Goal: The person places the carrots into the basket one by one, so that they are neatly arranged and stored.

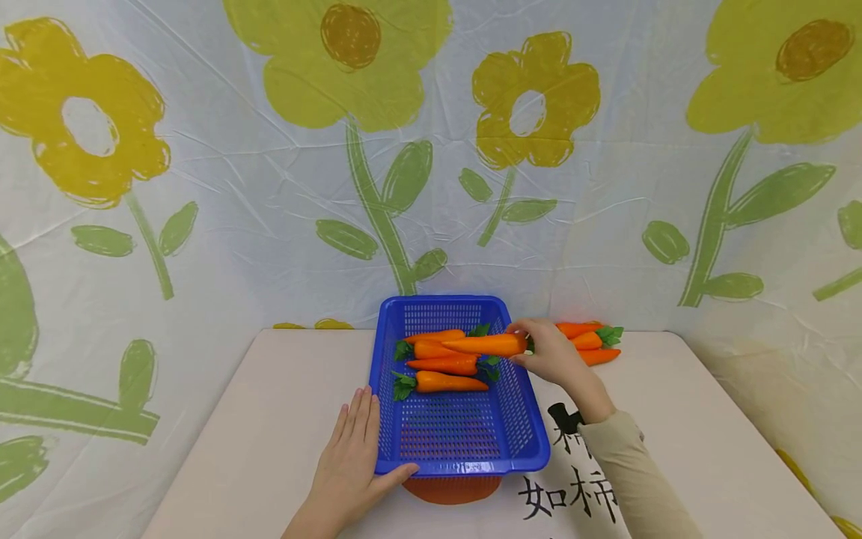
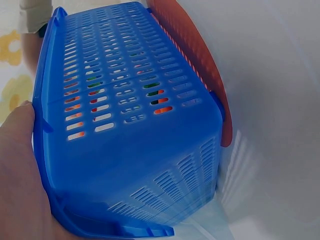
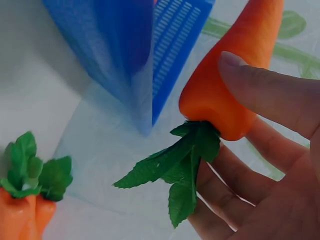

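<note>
My right hand [image 1: 552,353] pinches a carrot [image 1: 491,344] near its leafy end, above the right side of a blue plastic basket [image 1: 525,404]. In the right wrist view the thumb lies across the orange carrot [image 3: 235,75], and its green leaves [image 3: 182,160] hang free. Inside the basket lie several more carrots [image 1: 451,382], side by side, some with leaves to the left and some to the right. My left hand [image 1: 353,449] rests with straight fingers along the basket's left rim, its thumb at the near corner. The left wrist view shows the basket's slotted outer wall [image 2: 135,160].
Several carrots [image 1: 595,356] lie on the table at the basket's back right; their leafy ends [image 3: 30,172] show in the right wrist view. The pale tabletop [image 1: 263,427] bears black characters and a red-orange shape [image 1: 453,490] by the basket. A flowered cloth [image 1: 269,187] hangs behind.
</note>
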Tool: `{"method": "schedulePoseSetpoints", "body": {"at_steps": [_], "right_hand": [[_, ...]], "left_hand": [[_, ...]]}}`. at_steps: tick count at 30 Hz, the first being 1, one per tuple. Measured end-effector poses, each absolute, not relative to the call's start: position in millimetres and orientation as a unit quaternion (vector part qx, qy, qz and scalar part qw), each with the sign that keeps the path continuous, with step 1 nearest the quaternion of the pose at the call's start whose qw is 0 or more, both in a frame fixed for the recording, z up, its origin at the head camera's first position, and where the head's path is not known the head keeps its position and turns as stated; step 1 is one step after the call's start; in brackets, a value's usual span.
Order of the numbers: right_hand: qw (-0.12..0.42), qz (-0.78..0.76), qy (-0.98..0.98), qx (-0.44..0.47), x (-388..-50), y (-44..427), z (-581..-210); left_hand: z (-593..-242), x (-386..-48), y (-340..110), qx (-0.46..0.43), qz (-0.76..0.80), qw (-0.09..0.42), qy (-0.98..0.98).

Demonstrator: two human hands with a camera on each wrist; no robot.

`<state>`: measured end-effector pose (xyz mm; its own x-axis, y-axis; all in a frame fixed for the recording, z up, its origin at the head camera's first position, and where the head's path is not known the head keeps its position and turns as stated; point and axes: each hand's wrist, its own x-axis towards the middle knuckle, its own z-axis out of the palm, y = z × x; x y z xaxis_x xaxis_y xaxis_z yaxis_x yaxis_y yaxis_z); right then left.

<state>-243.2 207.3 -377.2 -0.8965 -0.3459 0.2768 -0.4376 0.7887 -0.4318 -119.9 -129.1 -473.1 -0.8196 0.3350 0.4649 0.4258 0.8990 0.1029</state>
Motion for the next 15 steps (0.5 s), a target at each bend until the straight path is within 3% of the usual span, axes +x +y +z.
{"method": "schedulePoseSetpoints", "body": {"at_steps": [15], "right_hand": [[0.012, 0.200, -0.954, 0.221, -260.9, 174.6, -382.5]], "left_hand": [[-470.7, -119.3, -128.2, -0.194, -0.106, 0.195, -0.955]]}}
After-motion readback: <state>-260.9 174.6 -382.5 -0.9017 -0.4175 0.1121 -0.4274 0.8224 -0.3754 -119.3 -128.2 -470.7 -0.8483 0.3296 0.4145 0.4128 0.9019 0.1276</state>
